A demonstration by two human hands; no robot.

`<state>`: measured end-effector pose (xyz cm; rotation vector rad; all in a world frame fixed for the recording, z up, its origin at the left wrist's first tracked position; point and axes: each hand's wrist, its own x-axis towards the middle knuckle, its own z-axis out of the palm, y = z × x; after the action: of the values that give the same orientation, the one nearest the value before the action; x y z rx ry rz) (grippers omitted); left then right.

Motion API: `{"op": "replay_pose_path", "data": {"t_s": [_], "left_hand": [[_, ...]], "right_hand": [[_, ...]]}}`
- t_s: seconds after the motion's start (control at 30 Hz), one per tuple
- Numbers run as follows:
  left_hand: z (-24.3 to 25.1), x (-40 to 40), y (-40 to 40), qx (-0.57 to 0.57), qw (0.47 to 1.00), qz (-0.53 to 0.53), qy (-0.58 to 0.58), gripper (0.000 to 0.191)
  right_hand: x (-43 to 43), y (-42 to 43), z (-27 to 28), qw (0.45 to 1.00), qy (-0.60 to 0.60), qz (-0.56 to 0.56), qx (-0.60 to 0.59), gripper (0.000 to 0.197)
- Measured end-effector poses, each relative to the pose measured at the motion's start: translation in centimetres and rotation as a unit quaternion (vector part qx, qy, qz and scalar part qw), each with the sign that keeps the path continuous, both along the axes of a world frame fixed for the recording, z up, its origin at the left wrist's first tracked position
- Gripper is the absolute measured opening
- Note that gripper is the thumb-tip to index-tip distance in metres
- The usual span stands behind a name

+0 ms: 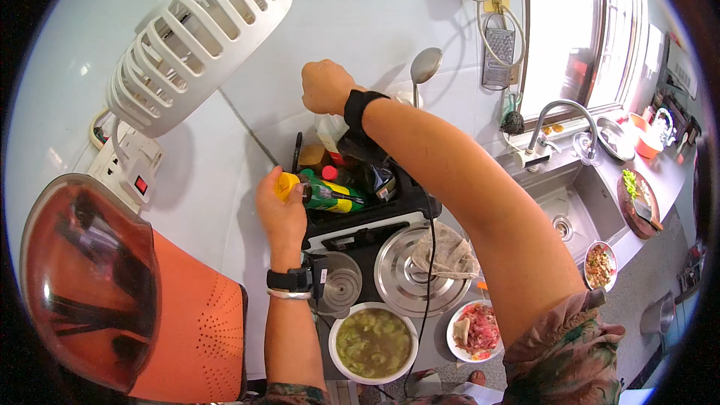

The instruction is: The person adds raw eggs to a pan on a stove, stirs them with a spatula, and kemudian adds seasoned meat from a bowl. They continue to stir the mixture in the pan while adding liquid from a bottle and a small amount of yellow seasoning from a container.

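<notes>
My left hand (pixel 283 208) grips the yellow cap end of a green and yellow bottle (pixel 329 196), which lies tilted over a black rack of condiments. Higher up, in front of the tiled wall, my right hand (pixel 329 87) is closed with its back to the view; whether it holds something cannot be seen. Below it are a white plastic bottle (pixel 328 129), a jar with a brown lid (pixel 314 157) and a red-capped bottle (pixel 329 173). A steel ladle (pixel 426 65) stands upright right of my right hand.
A steel lid (pixel 394 284) with a cloth, a bowl of green soup (pixel 373 343) and a plate of raw meat (pixel 477 329) are nearer me. An orange bin-like container (pixel 191 315) stands left; a sink (pixel 579 202) is right. A black cable (pixel 432 259) crosses the lid.
</notes>
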<state>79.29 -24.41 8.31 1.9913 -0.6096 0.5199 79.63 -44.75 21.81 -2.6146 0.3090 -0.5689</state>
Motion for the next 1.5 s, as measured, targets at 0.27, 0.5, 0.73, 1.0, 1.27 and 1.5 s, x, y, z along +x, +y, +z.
{"op": "replay_pose_path", "data": {"t_s": [0.27,0.5,0.73,1.0,1.27,1.5], "left_hand": [[0.9,-0.3,-2.2,0.036,0.998,-0.011,-0.043,0.042],[2.3,0.8,-4.1,0.083,0.994,-0.045,-0.051,0.042],[1.9,1.4,-4.5,0.058,0.995,-0.041,-0.070,0.043],[1.3,1.3,-4.8,0.014,0.996,-0.068,-0.057,0.048],[-1.4,-0.1,-4.7,-0.002,0.989,-0.121,-0.080,0.080],[-4.5,-2.5,-2.8,0.024,0.998,-0.042,-0.030,0.079]], "right_hand": [[2.6,-0.3,-2.7,0.989,-0.108,0.057,-0.082,0.015],[1.8,-1.3,-1.5,0.991,-0.021,0.131,-0.006,0.016],[0.9,-0.6,-0.5,0.995,0.067,0.021,0.065,0.017],[2.4,1.4,-2.8,0.997,0.064,-0.003,0.043,0.024],[4.9,-1.4,-6.5,0.998,-0.022,-0.047,-0.024,0.016],[3.4,-0.6,-5.0,0.996,0.067,-0.009,-0.055,0.028]]}}
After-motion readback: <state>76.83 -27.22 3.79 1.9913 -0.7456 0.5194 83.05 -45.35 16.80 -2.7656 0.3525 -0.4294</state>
